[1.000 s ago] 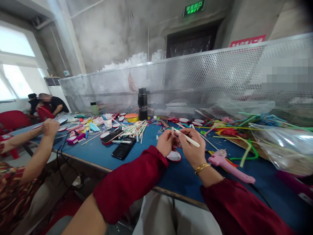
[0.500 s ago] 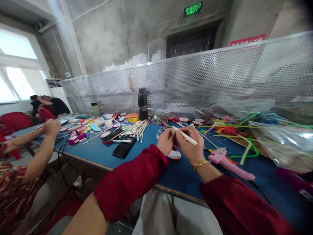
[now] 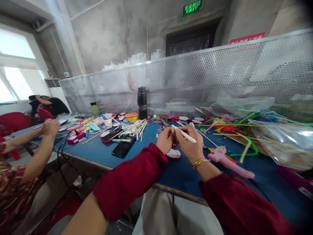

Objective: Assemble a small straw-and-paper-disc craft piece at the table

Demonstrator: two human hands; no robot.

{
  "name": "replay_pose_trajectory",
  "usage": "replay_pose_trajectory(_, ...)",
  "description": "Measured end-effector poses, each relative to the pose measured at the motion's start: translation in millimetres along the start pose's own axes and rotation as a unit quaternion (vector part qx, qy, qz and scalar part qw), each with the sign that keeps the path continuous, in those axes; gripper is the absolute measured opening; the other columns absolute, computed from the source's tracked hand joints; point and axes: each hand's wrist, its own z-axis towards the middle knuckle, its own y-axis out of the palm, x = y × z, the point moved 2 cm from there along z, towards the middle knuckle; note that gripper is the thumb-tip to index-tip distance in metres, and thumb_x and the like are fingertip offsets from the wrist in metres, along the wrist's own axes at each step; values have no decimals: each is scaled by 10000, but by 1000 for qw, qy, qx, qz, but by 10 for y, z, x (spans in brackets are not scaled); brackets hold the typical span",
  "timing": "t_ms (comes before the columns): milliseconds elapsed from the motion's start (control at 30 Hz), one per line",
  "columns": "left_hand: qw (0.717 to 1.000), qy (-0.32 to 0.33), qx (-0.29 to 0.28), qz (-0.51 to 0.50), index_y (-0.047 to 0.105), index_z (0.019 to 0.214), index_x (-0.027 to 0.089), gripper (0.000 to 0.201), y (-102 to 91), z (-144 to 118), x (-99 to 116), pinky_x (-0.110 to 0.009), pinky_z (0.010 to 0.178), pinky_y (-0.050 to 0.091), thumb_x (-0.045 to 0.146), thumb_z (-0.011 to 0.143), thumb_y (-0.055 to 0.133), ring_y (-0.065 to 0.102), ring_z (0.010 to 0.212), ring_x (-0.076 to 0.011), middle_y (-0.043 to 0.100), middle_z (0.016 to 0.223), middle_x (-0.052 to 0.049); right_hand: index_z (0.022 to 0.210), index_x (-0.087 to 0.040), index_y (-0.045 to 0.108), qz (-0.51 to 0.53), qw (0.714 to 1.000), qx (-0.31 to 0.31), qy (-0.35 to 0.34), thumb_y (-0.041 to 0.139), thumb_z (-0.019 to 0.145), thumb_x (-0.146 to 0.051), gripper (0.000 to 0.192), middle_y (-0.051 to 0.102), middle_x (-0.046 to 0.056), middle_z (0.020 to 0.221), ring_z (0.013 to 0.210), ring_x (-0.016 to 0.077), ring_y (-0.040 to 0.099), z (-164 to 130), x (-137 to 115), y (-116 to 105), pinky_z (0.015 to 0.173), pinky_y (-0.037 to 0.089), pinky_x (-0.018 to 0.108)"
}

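Note:
My right hand [image 3: 193,143] is closed round a white pen-like stick [image 3: 187,134], which slants down to the right across the fingers. My left hand [image 3: 165,140] meets it at the fingertips in a pinch. What the left fingers hold is hidden or too small to name. On the table just below both hands lies a round white piece with a red rim [image 3: 174,154], partly covered by them. To the right of my right hand rests a pink glue gun [image 3: 231,164] with a black cord.
A black flask [image 3: 142,103] stands at the back. Left of my hands lie a black phone [image 3: 123,148] and a heap of thin sticks [image 3: 135,128]. Coloured pipe cleaners and a clear plastic bag [image 3: 281,143] cover the right. A co-worker's hands [image 3: 51,127] are at far left.
The view has shifted very slightly. My hands keep nearly the same pose, with the white stick still in the right one.

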Motion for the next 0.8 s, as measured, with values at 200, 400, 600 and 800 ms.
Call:
replay_pose_trajectory(200, 1000, -5, -1, -3, 531, 997, 207, 159, 1, 10, -35, -224, 457, 489, 363, 965, 528, 551, 536, -113, 574, 744, 18, 833, -227, 634, -3, 1000, 1, -2, 651, 875, -411, 190, 705, 28, 722, 619, 187, 632, 15, -21, -18, 618, 487, 326)
replay_pose_trajectory(400, 1000, 8, 2, 3, 524, 997, 204, 157, -14, 14, -38, -223, 443, 493, 357, 966, 519, 566, 529, -113, 581, 763, 16, 821, -230, 619, -7, 1000, -6, 3, 650, 871, -409, 188, 705, 30, 726, 624, 193, 635, 14, 17, -5, 609, 480, 330)
replay_pose_trajectory(600, 1000, 1, 1, 6, 522, 1015, 205, 144, -13, 14, -17, -218, 451, 493, 339, 985, 481, 569, 539, -111, 579, 762, 15, 820, -231, 618, 1, 1000, -2, 12, 647, 873, -405, 184, 699, 27, 705, 603, 189, 624, 11, 4, -11, 586, 472, 323)
replay_pose_trajectory(800, 1000, 0, -1, -5, 529, 1018, 205, 137, -15, 2, -10, -223, 454, 492, 330, 979, 491, 581, 555, -119, 588, 776, 6, 793, -234, 616, 2, 1000, 1, 9, 648, 856, -391, 172, 684, 15, 681, 564, 170, 597, 25, -73, -40, 549, 452, 304)
